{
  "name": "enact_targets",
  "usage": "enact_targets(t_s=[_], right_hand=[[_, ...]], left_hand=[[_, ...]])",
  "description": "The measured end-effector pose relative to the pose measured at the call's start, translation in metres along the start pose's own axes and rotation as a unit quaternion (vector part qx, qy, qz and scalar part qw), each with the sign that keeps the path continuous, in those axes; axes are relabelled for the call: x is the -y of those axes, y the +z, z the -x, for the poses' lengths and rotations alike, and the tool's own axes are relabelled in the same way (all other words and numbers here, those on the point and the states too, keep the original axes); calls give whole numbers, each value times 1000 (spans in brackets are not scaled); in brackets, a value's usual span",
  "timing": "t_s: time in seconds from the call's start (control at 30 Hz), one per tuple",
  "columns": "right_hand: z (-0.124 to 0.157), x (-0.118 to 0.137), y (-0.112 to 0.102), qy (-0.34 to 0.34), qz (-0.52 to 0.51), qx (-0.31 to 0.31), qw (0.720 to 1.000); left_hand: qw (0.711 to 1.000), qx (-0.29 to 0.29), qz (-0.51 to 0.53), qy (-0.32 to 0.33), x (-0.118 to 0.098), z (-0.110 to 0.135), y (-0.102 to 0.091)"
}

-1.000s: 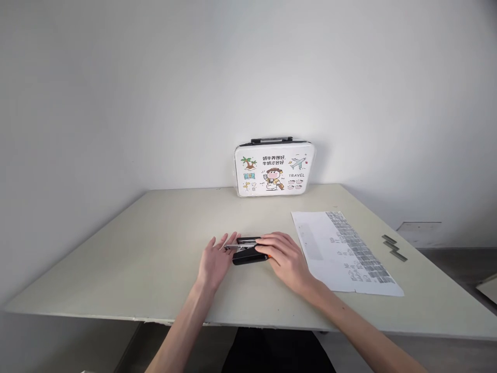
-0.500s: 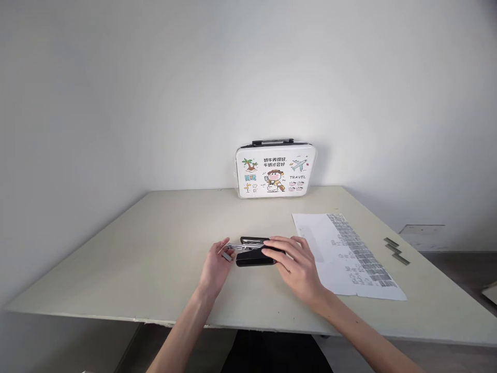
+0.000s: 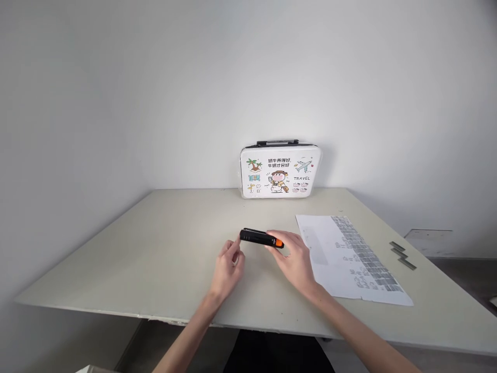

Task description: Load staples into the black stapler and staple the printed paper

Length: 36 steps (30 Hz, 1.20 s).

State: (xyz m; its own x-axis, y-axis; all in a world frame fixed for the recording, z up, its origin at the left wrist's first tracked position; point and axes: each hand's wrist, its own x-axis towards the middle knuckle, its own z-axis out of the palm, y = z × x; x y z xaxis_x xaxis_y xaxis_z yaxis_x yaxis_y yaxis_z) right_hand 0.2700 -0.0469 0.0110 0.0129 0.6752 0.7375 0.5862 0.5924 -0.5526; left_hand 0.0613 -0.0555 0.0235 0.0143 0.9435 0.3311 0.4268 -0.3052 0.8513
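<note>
A black stapler with an orange patch at its right end is held closed, a little above the table or on it; I cannot tell which. My right hand grips its right end between thumb and fingers. Beside the left end is my left hand, fingers curled in and the index fingertip against the stapler's tip. Whatever lies inside those curled fingers is hidden.
A printed sheet of paper lies right of my hands. Farther right, near the table edge, are several staple strips. A white cartoon case stands against the wall at the back of the table.
The stapler was lying opened up, with its metal inside showing; now it is closed and turned. The left hand, which had a small staple strip at its fingers, has curled, and the strip no longer shows.
</note>
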Motion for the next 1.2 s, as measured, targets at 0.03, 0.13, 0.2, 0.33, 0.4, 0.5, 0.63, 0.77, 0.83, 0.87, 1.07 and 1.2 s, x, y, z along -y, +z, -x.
enact_targets(t_s=[0.03, 0.13, 0.2, 0.33, 0.4, 0.5, 0.63, 0.77, 0.83, 0.87, 1.07, 1.2], right_hand=[[-3, -5, 6, 34, -10, 9, 999], [-16, -24, 30, 123, -31, 40, 991], [-27, -35, 51, 149, -29, 57, 987], [-50, -45, 101, 172, -22, 105, 979], [-63, -45, 123, 174, -21, 131, 976], [-82, -43, 148, 168, -17, 163, 972], [-94, -37, 158, 152, -12, 187, 971], [-70, -17, 139, 104, -18, 160, 981], [-49, -2, 119, 61, -32, 145, 987], [-39, 6, 108, 37, -41, 145, 988], [-6, 32, 52, -108, -49, 242, 963], [-14, 22, 34, -141, 17, 282, 949]], left_hand=[[999, -13, 24, -30, 3, -2, -3], [985, -59, 97, -131, 11, -5, -14], [978, -68, 123, -156, 15, -5, -18], [981, -58, 129, -133, 16, -3, -15], [983, -61, 120, -128, 16, -2, -12], [986, -55, 102, -121, 18, -2, -10], [987, -41, 95, -122, 20, -1, -13], [972, -63, 161, -159, 21, -2, -16], [939, -84, 271, -194, 22, -6, -16], [917, -90, 327, -211, 22, -9, -16], [844, 19, 450, -292, 17, -29, 0], [817, 108, 460, -329, 8, -34, 14]])
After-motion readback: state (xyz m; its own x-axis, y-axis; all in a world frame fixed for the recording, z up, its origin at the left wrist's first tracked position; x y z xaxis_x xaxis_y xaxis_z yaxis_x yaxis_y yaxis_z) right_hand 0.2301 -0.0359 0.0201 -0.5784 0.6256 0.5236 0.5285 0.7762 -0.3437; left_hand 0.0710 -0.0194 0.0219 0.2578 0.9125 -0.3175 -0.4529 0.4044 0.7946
